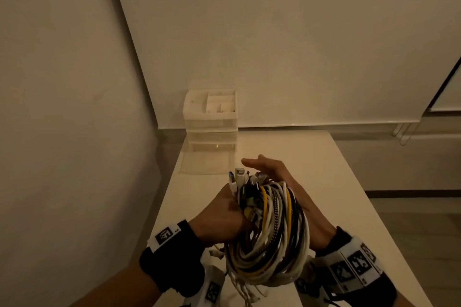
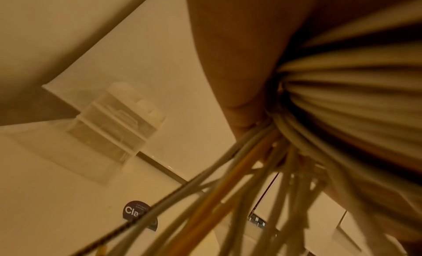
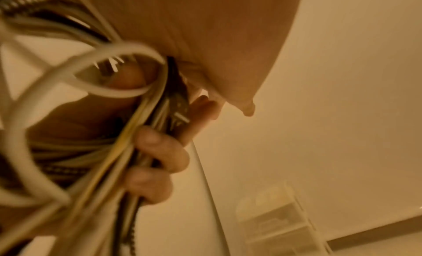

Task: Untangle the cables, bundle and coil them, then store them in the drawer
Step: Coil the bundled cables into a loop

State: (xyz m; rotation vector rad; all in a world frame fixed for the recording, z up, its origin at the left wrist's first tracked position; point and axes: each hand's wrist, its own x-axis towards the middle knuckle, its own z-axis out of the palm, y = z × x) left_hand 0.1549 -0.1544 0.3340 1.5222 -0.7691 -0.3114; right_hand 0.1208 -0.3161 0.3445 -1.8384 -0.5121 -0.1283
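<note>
A thick coil of cables (image 1: 272, 234), white, yellow, black and braided, is held above the white table (image 1: 324, 182). My left hand (image 1: 219, 212) grips the coil's left side just below the bunched plug ends (image 1: 240, 178). My right hand (image 1: 272, 169) lies flat against the coil's right side, fingers straight and reaching past the plugs. Loose cable ends (image 1: 247, 291) hang under the coil. In the right wrist view the left hand's fingers (image 3: 162, 151) curl round the cables (image 3: 109, 169). The translucent drawer unit (image 1: 210, 117) stands at the table's far left, its bottom drawer (image 1: 207, 162) pulled out.
A wall runs close along the table's left edge and another stands behind it. Floor lies beyond the table's right edge. In the left wrist view a round dark sticker (image 2: 137, 211) is on the tabletop, with the drawer unit (image 2: 109, 130) beyond.
</note>
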